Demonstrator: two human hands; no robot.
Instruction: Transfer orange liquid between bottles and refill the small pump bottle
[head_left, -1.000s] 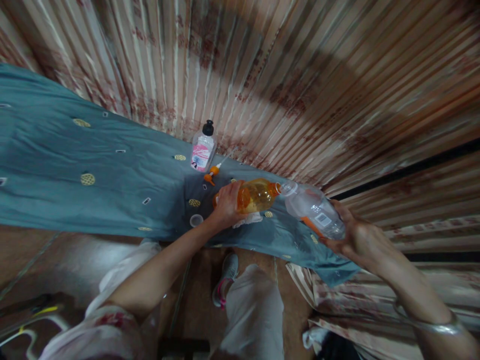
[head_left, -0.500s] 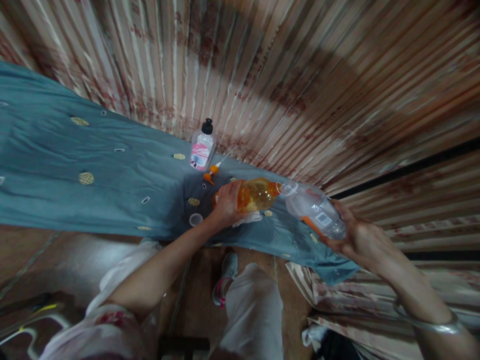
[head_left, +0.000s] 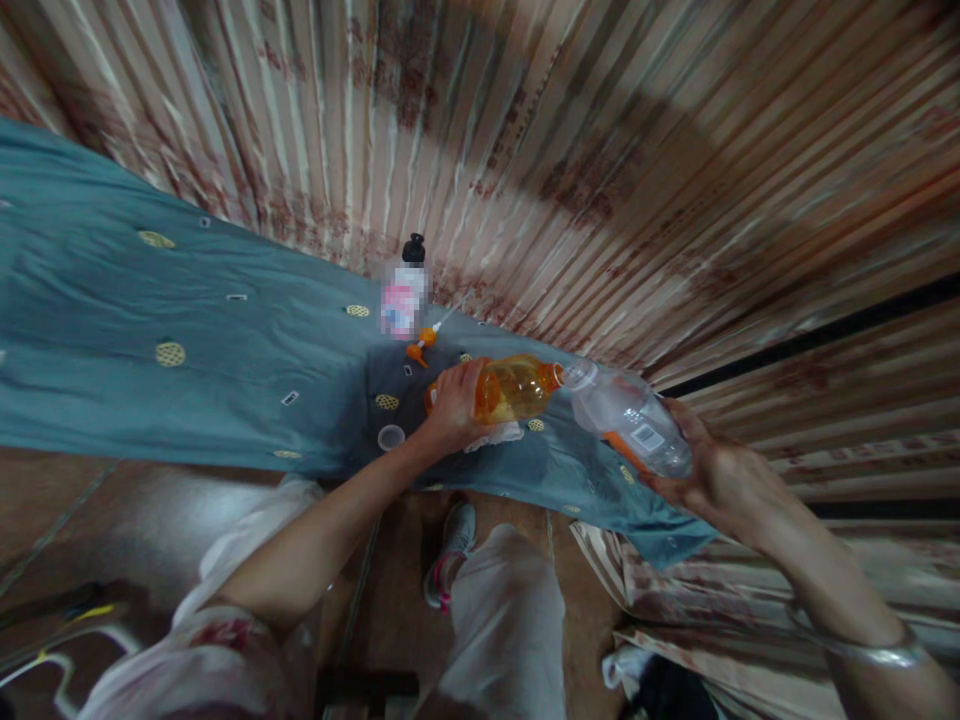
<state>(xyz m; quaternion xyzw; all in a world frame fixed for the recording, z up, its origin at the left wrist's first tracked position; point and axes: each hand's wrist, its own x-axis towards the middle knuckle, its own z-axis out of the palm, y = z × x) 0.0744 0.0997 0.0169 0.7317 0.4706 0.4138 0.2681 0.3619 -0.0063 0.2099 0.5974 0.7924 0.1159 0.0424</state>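
Trousers in loose, pale fabric point(head_left: 506, 620) cover your leg at the bottom of the view, with a light grey sports shoe with pink trim point(head_left: 456, 535) on the brown tiled floor point(head_left: 585, 595). A shiny silver metal bangle point(head_left: 889, 656) circles your right forearm. Just beyond it, your right hand point(head_left: 697, 465) is curved around the base end of a clear, colourless plastic bottle with an orange label and a white barcode patch point(head_left: 626, 415), thumb and fingers parted only as far as its width. Your left hand point(head_left: 456, 405) is wrapped closely around the body of a see-through orange plastic bottle point(head_left: 525, 388). You hold both bottles tilted over, neck against neck, between your hands; you cannot tell from here whether one mouth sits inside the other.

Under them runs a teal cloth with yellow and white motifs point(head_left: 240, 370). On it, a small round translucent cap point(head_left: 391, 437) lies near your left forearm, and a crumpled white piece point(head_left: 501, 436) shows below the orange bottle. Past your left hand lies an orange pump head with a thin pale tube point(head_left: 422, 346), just beside a clear bottle with a black top and a blurred pink label point(head_left: 405, 300). Furthest off hangs a pleated beige curtain with reddish flower prints point(head_left: 427, 130).
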